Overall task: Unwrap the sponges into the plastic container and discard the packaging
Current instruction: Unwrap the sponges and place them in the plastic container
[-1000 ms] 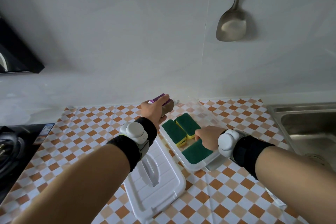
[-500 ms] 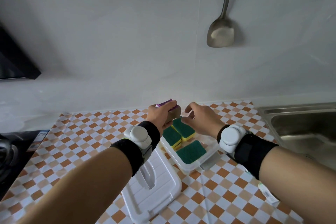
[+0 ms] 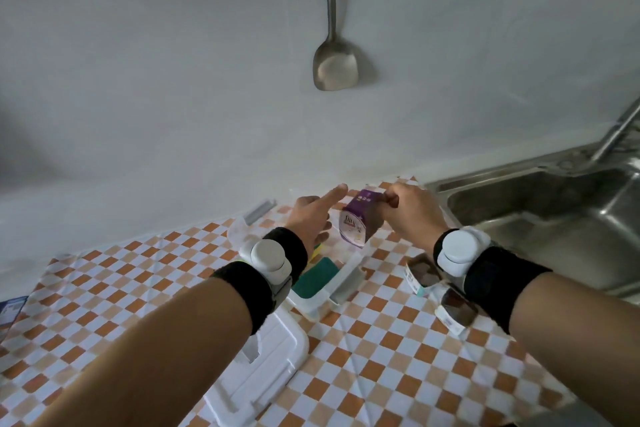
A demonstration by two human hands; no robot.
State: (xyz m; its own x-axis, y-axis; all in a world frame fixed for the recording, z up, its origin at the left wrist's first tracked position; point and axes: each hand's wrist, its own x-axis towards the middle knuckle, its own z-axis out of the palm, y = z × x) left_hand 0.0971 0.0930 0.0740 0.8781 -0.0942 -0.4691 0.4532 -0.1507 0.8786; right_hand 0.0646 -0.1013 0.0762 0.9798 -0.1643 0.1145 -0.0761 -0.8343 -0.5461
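A wrapped sponge (image 3: pixel 356 222) in a purple and white packet is held above the far end of the counter. My right hand (image 3: pixel 414 213) pinches the packet's upper right corner. My left hand (image 3: pixel 311 218) is just left of the packet with its fingers spread and the index finger stretched out. Below my hands stands the clear plastic container (image 3: pixel 346 276) with green and yellow sponges (image 3: pixel 317 276) inside, partly hidden by my left wrist. Two empty wrappers (image 3: pixel 420 274) lie on the counter under my right wrist.
The container's white lid (image 3: pixel 266 367) lies on the checked counter cloth under my left forearm. A steel sink (image 3: pixel 540 218) with a tap (image 3: pixel 620 128) is on the right. A metal spatula (image 3: pixel 334 68) hangs on the wall.
The purple packet has passed from my left hand to my right hand, which came up from the container. My left hand's fingers have spread. The view has swung right toward the sink.
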